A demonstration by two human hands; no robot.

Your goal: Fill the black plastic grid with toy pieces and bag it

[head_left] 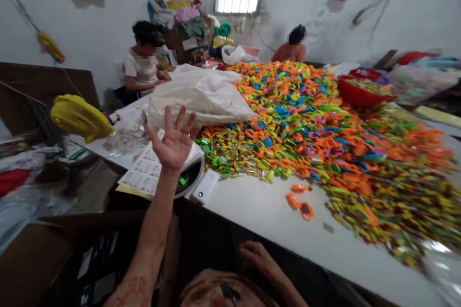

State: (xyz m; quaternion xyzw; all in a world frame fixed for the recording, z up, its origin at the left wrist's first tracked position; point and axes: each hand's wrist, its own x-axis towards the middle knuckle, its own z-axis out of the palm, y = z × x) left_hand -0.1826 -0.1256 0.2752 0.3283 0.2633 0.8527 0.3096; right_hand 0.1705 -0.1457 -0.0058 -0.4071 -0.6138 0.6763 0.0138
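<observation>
My left hand (175,141) is raised above the table's near left part, palm toward me and fingers spread, with nothing in it. Behind its fingertips lies a large whitish plastic bag (201,93). Below the hand are printed sheets (139,175) and a round dark container (190,177), partly hidden by my forearm, with a small green piece in it. A white box (205,187) sits just right of the container. Low in front of my body, off the table edge, my right hand (254,254) has its fingers curled in, and no object shows in them.
Small colourful plastic pieces (288,105) and yellow wrapped pieces (406,206) heap over the white table (266,211). A red basin (360,93) stands far right, a yellow plastic object (81,117) at left. Two people (142,69) sit across the table. An open carton (39,259) is lower left.
</observation>
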